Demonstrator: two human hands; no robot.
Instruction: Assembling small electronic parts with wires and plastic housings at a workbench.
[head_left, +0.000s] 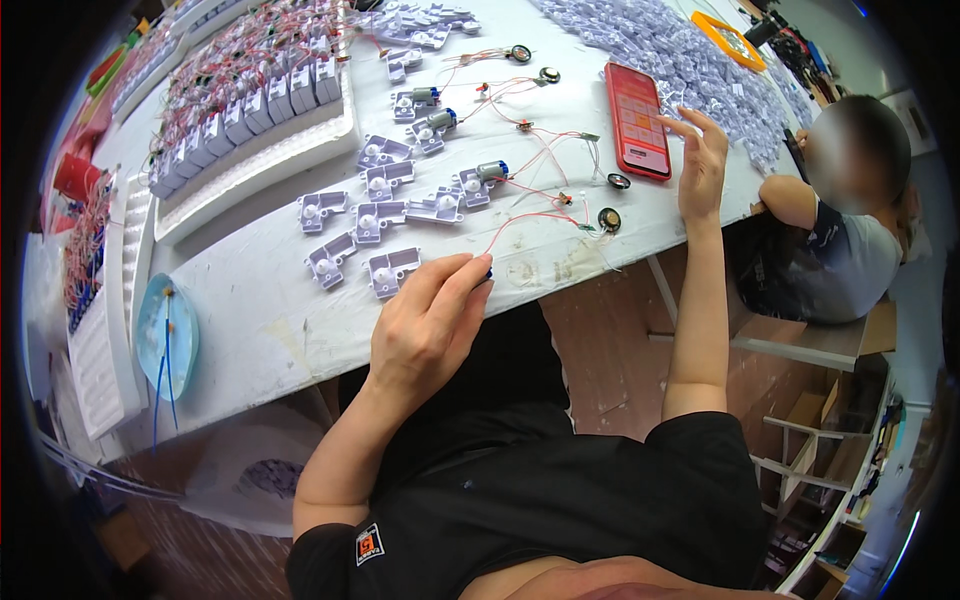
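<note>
My left hand (428,318) is closed at the near edge of the table, pinching a small motor (488,274) of which only a dark blue end shows. A thin red wire runs from it to a small circuit board and a round black speaker (609,219). Beside its knuckles lies a pale lavender plastic housing (391,272). My right hand (703,165) is raised with fingers apart at the right edge of a red phone (638,122), fingertips at its lit screen. Further housings lie left of the phone, some with silver motors (492,170) set in them.
A white foam tray (262,165) of wired units fills the left. Near it sits a light blue dish (167,335) holding blue tweezers. A large heap of lavender parts (690,70) and an orange-framed item (728,41) lie at the back. Another person (840,220) sits at the right.
</note>
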